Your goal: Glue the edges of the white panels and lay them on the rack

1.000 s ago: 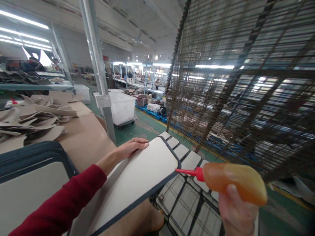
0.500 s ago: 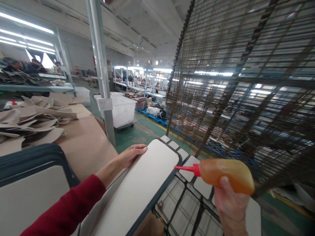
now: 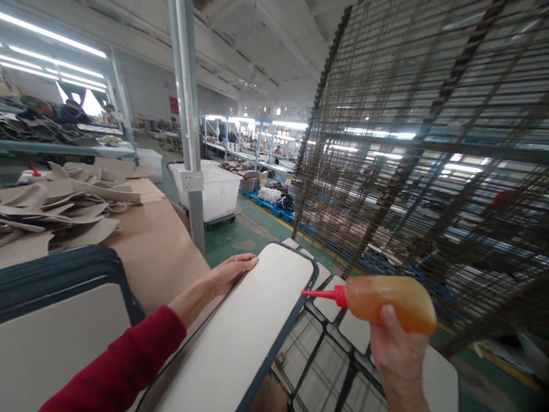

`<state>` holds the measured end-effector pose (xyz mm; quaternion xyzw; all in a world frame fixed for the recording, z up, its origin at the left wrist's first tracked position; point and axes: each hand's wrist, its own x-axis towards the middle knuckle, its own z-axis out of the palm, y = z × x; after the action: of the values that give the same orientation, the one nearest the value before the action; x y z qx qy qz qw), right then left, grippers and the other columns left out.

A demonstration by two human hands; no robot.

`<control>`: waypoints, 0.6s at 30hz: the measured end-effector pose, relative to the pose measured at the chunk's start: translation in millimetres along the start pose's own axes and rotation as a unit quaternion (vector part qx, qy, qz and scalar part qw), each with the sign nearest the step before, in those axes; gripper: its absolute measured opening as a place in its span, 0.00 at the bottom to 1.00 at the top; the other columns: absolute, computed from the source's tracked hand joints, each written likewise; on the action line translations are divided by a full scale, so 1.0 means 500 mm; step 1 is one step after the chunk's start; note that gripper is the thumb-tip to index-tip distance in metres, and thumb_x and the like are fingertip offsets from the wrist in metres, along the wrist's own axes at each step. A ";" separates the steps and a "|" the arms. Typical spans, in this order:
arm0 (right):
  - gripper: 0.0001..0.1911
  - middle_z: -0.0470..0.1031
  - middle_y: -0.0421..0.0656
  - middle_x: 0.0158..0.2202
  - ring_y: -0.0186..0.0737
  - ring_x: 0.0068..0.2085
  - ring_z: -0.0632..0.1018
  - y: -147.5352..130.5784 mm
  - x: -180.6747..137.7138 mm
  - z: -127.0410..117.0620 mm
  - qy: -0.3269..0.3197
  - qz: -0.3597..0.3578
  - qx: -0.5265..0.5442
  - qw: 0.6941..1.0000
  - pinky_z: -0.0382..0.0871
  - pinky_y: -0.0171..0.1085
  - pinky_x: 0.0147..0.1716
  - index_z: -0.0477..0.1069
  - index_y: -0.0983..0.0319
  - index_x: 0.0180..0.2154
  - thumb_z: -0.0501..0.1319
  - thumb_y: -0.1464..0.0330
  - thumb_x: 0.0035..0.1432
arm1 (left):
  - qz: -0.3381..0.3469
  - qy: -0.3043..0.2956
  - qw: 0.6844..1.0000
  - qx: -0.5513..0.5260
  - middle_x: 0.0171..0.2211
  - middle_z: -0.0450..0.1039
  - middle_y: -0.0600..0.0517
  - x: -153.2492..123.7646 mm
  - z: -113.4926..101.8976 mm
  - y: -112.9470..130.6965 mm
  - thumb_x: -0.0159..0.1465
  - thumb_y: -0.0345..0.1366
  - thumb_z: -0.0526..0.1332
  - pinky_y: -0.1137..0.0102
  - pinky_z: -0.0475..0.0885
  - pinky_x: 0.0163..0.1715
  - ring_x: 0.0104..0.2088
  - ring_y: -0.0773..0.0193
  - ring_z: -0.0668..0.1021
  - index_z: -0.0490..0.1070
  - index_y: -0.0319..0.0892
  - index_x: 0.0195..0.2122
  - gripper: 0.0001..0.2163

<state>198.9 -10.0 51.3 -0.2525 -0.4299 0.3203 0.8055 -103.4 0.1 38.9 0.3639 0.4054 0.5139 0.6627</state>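
Left hand [image 3: 229, 273] pinned the white panel [image 3: 253, 320] flat by its far edge (fingers spread), while right-hand fingers [image 3: 397, 349] squeezed the orange glue bottle [image 3: 388, 296], red nozzle [image 3: 319, 294] touching the panel's dark rim.

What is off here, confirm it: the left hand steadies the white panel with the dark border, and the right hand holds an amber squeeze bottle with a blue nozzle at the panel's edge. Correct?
Not quite. The nozzle is red, not blue, as the head view shows. The rest holds: the left hand steadies the white panel with the dark border, and the right hand holds the amber squeeze bottle at the panel's edge.
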 end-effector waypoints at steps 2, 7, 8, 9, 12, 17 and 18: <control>0.17 0.78 0.39 0.37 0.37 0.37 0.77 0.001 -0.003 0.002 -0.002 -0.001 -0.007 1.000 0.73 0.32 0.37 0.75 0.59 0.38 0.72 0.68 0.43 | 0.001 0.000 1.000 -0.003 0.26 0.76 0.52 -0.001 -0.003 -0.002 0.51 0.39 0.71 0.74 0.73 0.23 0.22 0.66 0.77 0.71 0.38 0.33 0.14; 0.18 0.78 0.39 0.34 0.37 0.36 0.77 0.007 -0.008 0.005 -0.012 0.002 -0.010 1.000 0.73 0.32 0.37 0.74 0.59 0.39 0.72 0.68 0.43 | 0.001 0.003 1.000 -0.010 0.24 0.75 0.53 -0.001 -0.009 -0.003 0.51 0.39 0.71 0.74 0.72 0.22 0.22 0.67 0.77 0.69 0.39 0.31 0.14; 0.18 0.78 0.39 0.33 0.36 0.35 0.77 0.008 -0.009 0.006 -0.013 0.005 -0.009 1.000 0.73 0.32 0.37 0.74 0.60 0.39 0.72 0.68 0.43 | -0.001 0.003 1.000 -0.011 0.24 0.74 0.53 -0.001 -0.010 -0.004 0.51 0.39 0.71 0.74 0.72 0.22 0.22 0.66 0.77 0.69 0.39 0.31 0.14; 0.18 0.78 0.38 0.33 0.36 0.34 0.77 0.008 -0.010 0.008 -0.015 0.007 -0.008 1.000 0.73 0.32 0.37 0.75 0.60 0.39 0.72 0.68 0.43 | -0.003 0.003 1.000 -0.013 0.24 0.74 0.53 -0.001 -0.010 -0.004 0.51 0.39 0.71 0.74 0.72 0.22 0.22 0.66 0.77 0.68 0.39 0.31 0.14; 0.17 0.78 0.37 0.32 0.35 0.34 0.78 0.005 -0.017 0.015 -0.026 0.009 -0.001 1.000 0.73 0.30 0.38 0.75 0.59 0.38 0.72 0.68 0.44 | -0.009 0.008 1.000 -0.020 0.24 0.74 0.53 -0.001 -0.011 -0.003 0.51 0.39 0.71 0.73 0.73 0.22 0.22 0.67 0.76 0.67 0.39 0.31 0.14; 0.16 0.78 0.36 0.33 0.33 0.33 0.78 -0.005 -0.030 0.026 -0.039 0.015 0.003 0.999 0.72 0.28 0.40 0.76 0.58 0.38 0.72 0.68 0.45 | -0.016 0.021 0.999 -0.025 0.24 0.74 0.53 0.001 -0.019 -0.006 0.53 0.37 0.70 0.73 0.74 0.23 0.22 0.67 0.76 0.67 0.39 0.30 0.12; 0.15 0.78 0.36 0.33 0.32 0.33 0.78 -0.006 -0.032 0.027 -0.041 0.016 0.001 0.999 0.72 0.28 0.40 0.76 0.58 0.38 0.72 0.68 0.45 | -0.017 0.022 0.999 -0.025 0.24 0.74 0.53 0.003 -0.022 -0.007 0.53 0.37 0.70 0.73 0.74 0.23 0.22 0.67 0.76 0.67 0.39 0.31 0.12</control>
<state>181.6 -21.9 51.8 -0.2451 -0.4577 0.3435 0.7825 -112.0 1.5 31.0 0.3287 0.4129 0.5208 0.6710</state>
